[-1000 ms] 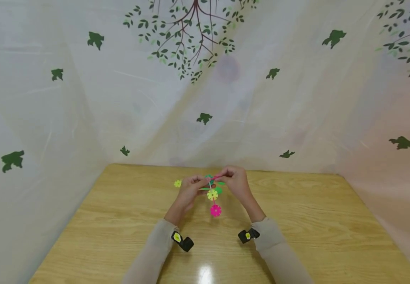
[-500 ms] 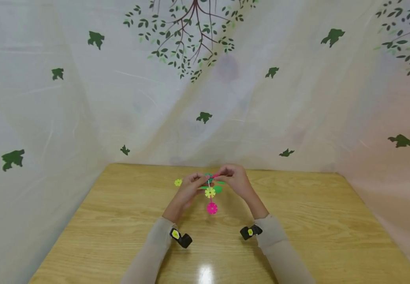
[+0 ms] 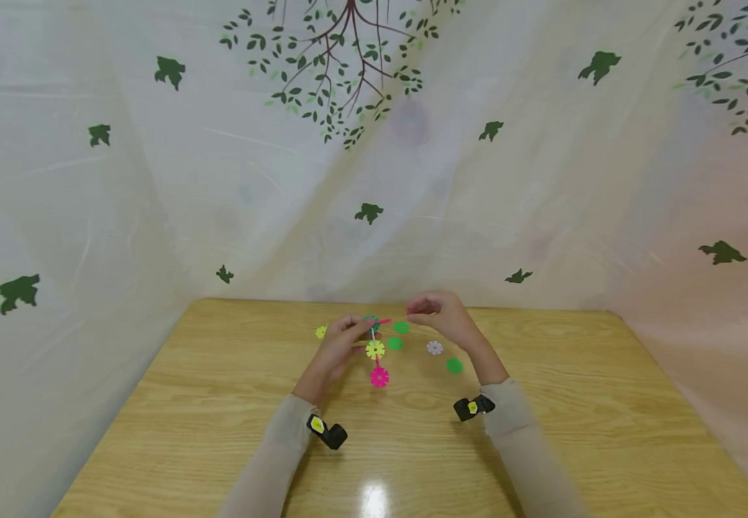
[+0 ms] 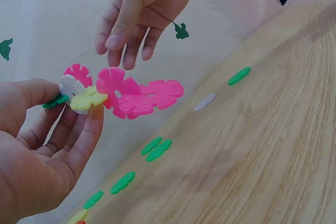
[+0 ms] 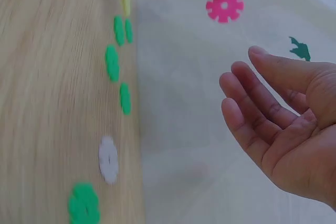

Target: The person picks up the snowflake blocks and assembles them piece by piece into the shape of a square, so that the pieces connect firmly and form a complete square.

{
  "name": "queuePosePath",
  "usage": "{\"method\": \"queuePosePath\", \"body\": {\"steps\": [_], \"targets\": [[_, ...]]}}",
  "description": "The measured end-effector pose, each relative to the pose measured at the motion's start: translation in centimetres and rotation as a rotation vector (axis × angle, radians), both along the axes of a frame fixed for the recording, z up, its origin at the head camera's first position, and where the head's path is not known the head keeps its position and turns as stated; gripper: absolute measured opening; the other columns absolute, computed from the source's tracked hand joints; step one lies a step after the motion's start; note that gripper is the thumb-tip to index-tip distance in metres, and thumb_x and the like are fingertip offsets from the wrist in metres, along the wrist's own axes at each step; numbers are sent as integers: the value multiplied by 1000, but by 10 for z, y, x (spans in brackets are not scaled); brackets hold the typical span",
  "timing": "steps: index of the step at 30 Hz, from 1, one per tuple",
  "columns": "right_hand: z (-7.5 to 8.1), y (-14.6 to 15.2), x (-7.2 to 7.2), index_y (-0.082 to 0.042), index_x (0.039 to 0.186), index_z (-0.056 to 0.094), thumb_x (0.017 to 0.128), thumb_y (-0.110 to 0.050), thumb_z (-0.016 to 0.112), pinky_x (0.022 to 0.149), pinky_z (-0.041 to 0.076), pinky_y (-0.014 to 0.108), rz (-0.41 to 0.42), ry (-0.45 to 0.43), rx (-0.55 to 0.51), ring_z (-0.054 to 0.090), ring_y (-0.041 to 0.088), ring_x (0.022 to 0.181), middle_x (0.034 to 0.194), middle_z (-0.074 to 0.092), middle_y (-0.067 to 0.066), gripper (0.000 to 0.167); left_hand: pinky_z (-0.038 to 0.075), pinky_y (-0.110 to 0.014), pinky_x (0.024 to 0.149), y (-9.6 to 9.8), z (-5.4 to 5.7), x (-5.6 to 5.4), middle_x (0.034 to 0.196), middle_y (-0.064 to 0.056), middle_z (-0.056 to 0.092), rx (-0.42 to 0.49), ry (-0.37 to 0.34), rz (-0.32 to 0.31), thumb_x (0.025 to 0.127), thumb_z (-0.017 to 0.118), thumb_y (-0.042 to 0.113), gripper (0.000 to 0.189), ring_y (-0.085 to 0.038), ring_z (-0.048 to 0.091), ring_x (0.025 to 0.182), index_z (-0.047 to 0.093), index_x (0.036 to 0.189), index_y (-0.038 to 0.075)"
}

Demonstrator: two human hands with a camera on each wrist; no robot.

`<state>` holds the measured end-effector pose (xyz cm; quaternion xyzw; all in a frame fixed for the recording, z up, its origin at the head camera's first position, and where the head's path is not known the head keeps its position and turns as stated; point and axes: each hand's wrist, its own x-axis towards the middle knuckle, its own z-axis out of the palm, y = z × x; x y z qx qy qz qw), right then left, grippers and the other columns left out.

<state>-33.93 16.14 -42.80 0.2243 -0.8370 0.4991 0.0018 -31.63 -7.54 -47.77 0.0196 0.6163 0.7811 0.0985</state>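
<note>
My left hand [image 3: 338,349] pinches a joined chain of notched plastic snowflake discs between thumb and fingers, held above the table. In the head view a yellow disc [image 3: 375,350] and a pink disc [image 3: 379,377] hang from the near end. Seen from the left wrist, the thumb and fingers close around a white disc [image 4: 69,85], a yellow disc [image 4: 88,98] and a dark green one [image 4: 55,102]. Slotted pink discs [image 4: 118,93] stick out past the fingertips. My right hand [image 5: 286,121] holds nothing, its fingers loosely bent, a short way right of the chain.
Loose discs lie on the wooden table [image 3: 575,403]: several green ones [image 3: 454,365], a pale lilac one [image 3: 435,347] under my right hand and a yellow one [image 3: 321,332] beyond my left. A white curtain [image 3: 270,216] printed with leaves and birds hangs right behind the table.
My right hand has let go of the pink disc on the chain and drawn off to the right. The left hand keeps its hold, shifting slightly left.
</note>
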Motion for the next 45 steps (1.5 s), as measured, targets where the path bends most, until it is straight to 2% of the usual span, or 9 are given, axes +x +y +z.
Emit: {"method": "queuePosePath", "body": {"steps": [7,12,16,21,30,37,39,43,45], "targets": [[-5,25,-7,11,98,71,89,3,74,74,57,21,152,-27,154,72,26,86,93,74,22,12,54,-27,74,-1,-5,1,89,2,69,0,-13,0,101,64,19,16,-27,71,101,64,86,13],[-15,47,-7,13,95,69,87,8,73,72,56,21,261,-45,267,67,20,80,87,72,22,11,54,-22,66,0,-9,-2,86,1,71,8,-28,19,100,65,16,15,-21,72,93,65,86,12],[-22,64,-4,8,94,71,86,6,74,71,54,21,265,-67,363,62,13,77,84,70,16,9,53,-21,64,1,-13,-4,85,0,72,8,-30,21,100,66,16,14,-20,70,90,65,87,12],[-29,81,1,3,97,72,85,0,78,70,51,23,239,-109,420,60,12,76,83,69,11,14,55,-22,65,0,-15,-7,88,-4,72,21,-32,14,100,66,15,12,-22,70,92,65,90,9],[-41,82,10,4,96,68,82,-1,81,65,48,23,222,-177,400,54,13,74,80,63,8,20,56,-24,70,0,-21,-5,99,-7,74,-20,-36,-4,101,65,19,14,-17,71,92,66,96,7],[-37,73,11,1,91,64,81,4,80,69,51,24,207,-162,404,57,14,78,85,66,10,19,55,-25,72,1,-21,-5,88,2,72,-13,-31,13,100,65,18,10,-14,70,89,66,93,10],[-36,68,9,2,91,64,83,5,77,69,51,23,215,-140,361,57,13,77,85,65,10,16,55,-25,72,1,-21,-5,87,3,71,-5,-27,22,101,64,17,10,-14,69,88,65,94,10],[-33,51,6,9,98,63,89,5,71,66,52,21,214,-112,179,55,10,75,84,61,10,13,55,-25,72,1,-22,-6,89,3,72,3,-23,29,102,62,17,10,-13,69,87,65,97,9],[-30,40,4,13,103,62,91,4,69,66,55,25,194,-112,83,58,11,75,85,61,13,16,55,-24,71,0,-23,-7,90,3,73,-1,-26,26,102,62,18,11,-13,69,87,65,98,9]]}}
